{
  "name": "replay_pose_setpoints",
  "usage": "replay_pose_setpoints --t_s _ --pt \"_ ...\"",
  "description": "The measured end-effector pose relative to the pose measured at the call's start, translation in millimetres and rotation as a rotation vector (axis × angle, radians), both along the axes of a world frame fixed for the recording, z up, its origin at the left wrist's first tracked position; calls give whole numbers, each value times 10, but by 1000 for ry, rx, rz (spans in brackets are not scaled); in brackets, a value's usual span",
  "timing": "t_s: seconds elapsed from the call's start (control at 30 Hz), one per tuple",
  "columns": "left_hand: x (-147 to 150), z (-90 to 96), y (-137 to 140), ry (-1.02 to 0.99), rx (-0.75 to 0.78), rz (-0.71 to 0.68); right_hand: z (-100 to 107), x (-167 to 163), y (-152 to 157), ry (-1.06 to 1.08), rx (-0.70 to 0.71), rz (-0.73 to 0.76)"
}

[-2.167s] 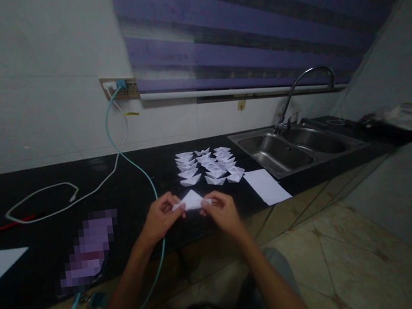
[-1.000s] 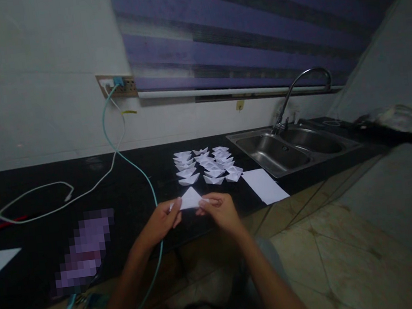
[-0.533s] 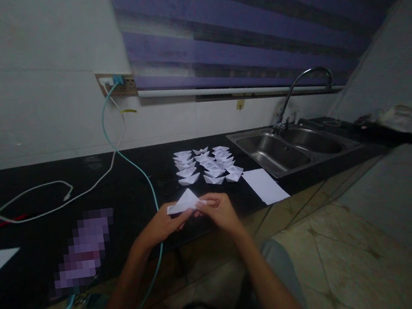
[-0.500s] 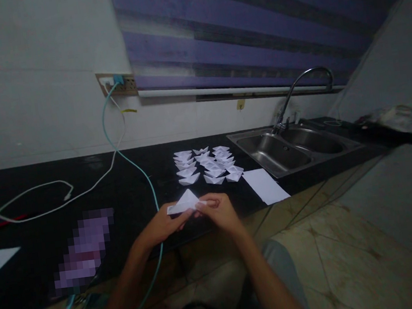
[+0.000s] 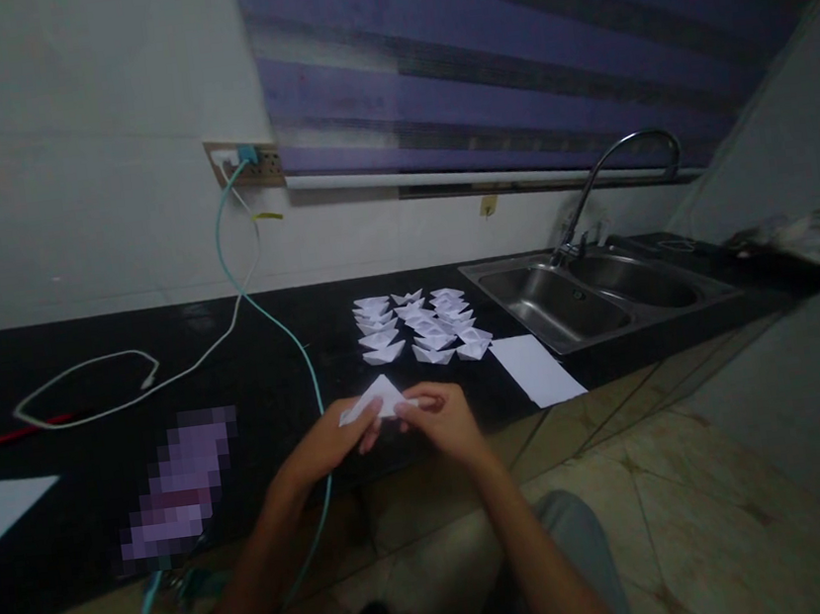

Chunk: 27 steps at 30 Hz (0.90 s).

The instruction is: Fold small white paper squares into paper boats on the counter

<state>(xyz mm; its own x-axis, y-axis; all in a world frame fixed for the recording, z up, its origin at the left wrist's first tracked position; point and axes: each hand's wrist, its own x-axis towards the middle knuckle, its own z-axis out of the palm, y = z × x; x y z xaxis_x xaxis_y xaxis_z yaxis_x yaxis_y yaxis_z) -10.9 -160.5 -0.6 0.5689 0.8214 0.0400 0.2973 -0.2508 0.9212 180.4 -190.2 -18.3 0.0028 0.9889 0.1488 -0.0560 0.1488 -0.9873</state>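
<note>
A partly folded sheet of white paper [image 5: 383, 393], with a pointed top, is held up between both hands near the counter's front edge. My left hand [image 5: 340, 435] grips its left side, the thumb lying across the front. On the right side, my right hand [image 5: 439, 415] pinches the lower corner between thumb and fingers. Just beyond the hands, several folded paper boats [image 5: 384, 354] stand in three rows on the black counter [image 5: 237, 358]. A flat white sheet [image 5: 538, 371] lies to the right of the boats.
A double steel sink [image 5: 552, 309] with a curved tap [image 5: 598, 169] is set in the counter at right. At left lie a white cable [image 5: 80, 362], a pixelated purple item [image 5: 183, 474] and more white paper [image 5: 2, 511]. A teal cable [image 5: 304, 360] hangs over the front edge near my left arm.
The left end of the held paper, a straight flat band before, now slants down and looks bent under my left thumb. The whole view has shifted slightly.
</note>
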Motion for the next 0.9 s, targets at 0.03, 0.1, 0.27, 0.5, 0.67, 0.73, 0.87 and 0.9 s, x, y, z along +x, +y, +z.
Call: replay_pose_setpoints --t_s 0.03,0.1,0.27,0.5,0.67,0.73,0.87,0.9 --pt "2 1 2 -15 -18 13 -4 0 8 23 5 -11" --pt "6 6 4 -57 -37 35 -9 0 22 65 12 -12" --pt "0 -4 2 -86 -90 6 -8 -4 38 67 28 3" --pt "-25 -165 90 -154 -209 -6 -32 8 67 2 94 -22" --pt "-14 -151 189 -231 -305 -119 -53 20 92 15 89 -45" --pt "-23 -104 196 -232 -287 -146 -44 14 89 1 95 -44" --pt "-38 3 158 -198 -195 -149 -17 -6 77 -60 142 -82" --pt "-39 21 148 -205 -188 -136 -11 -9 77 -74 149 -89"
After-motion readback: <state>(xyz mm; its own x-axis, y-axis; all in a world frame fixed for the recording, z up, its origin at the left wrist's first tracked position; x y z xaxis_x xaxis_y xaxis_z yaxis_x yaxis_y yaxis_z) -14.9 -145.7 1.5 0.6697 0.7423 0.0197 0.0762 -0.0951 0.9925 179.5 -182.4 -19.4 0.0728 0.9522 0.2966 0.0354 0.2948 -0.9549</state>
